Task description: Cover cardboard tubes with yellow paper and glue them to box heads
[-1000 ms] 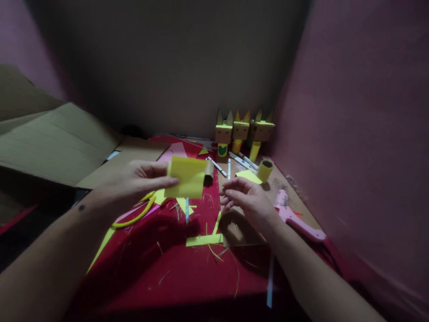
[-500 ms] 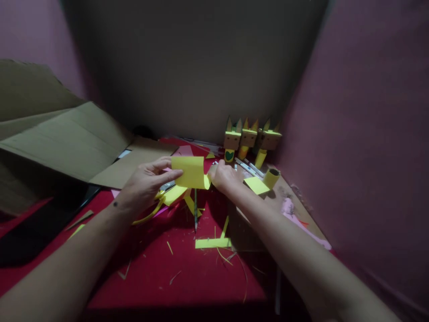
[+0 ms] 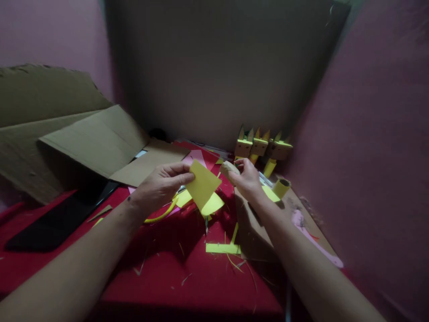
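Over the red counter [image 3: 214, 284], my left hand [image 3: 164, 181] and right hand [image 3: 247, 181] have shifted: the former pinches the now-tilted yellow paper [image 3: 203, 185] by its edge; the latter holds the cardboard roll [image 3: 229, 171] between thumb and fingers. I'd grip lightly, avoiding creases.

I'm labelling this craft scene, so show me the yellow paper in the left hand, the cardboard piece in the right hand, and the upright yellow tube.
Yellow paper [image 3: 203, 184]: head view, middle of its flat part.
Cardboard piece [image 3: 229, 170]: head view, its exposed side.
Yellow tube [image 3: 282, 191]: head view, outer wall.
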Available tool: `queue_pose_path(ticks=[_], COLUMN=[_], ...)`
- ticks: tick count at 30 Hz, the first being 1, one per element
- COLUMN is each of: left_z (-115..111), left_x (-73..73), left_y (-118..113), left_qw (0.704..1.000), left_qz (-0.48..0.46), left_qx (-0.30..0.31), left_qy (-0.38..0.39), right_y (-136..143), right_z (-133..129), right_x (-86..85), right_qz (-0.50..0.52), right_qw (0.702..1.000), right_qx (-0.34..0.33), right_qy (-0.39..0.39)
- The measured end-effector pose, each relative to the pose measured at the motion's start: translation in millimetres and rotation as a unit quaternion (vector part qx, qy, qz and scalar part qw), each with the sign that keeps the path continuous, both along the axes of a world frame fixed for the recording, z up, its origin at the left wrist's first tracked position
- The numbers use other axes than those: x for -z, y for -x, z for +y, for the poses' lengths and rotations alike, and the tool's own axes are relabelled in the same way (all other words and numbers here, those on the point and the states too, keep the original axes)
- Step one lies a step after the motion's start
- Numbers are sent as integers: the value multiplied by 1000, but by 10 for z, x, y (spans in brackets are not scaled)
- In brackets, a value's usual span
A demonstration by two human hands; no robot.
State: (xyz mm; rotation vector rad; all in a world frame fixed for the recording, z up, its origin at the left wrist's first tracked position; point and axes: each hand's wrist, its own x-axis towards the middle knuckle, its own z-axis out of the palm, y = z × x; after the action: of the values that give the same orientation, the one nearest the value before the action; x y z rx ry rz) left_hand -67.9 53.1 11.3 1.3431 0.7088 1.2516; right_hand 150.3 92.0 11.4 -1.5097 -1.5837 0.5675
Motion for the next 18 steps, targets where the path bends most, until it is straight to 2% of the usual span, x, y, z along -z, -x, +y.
queue_pose_path(ticks=[3,5,7,9,11,13,18], left_z=[-48,-94,-143,-186,-220,-244,-269], left_x=[53,76,96,118,141,152,115], left_y=[-66,-155,-262,-361,-436,-477,-470], left_qw=[1000,999,998,996,994,991,989], left_qz=[22,39,67,83,85,87,135], left_qx=[8,-8,-18,-35,-66,-95,-54], left_qy=[0,-6,-12,-26,-37,-40,-25], right_y=[-71,-91,-88,-74,-63,-61,-79], right_z=[-204,-357,-476,-541,-562,-562,-562], right_x=[-44,-36,-2,40,75,98,132], right_qz=[119,219,355,448,476,481,477], right_qw=[990,968,916,867,851,847,843], right_qx=[-69,-115,-166,-197,-204,-205,-221], right_qy=[21,47,83,97,93,98,113])
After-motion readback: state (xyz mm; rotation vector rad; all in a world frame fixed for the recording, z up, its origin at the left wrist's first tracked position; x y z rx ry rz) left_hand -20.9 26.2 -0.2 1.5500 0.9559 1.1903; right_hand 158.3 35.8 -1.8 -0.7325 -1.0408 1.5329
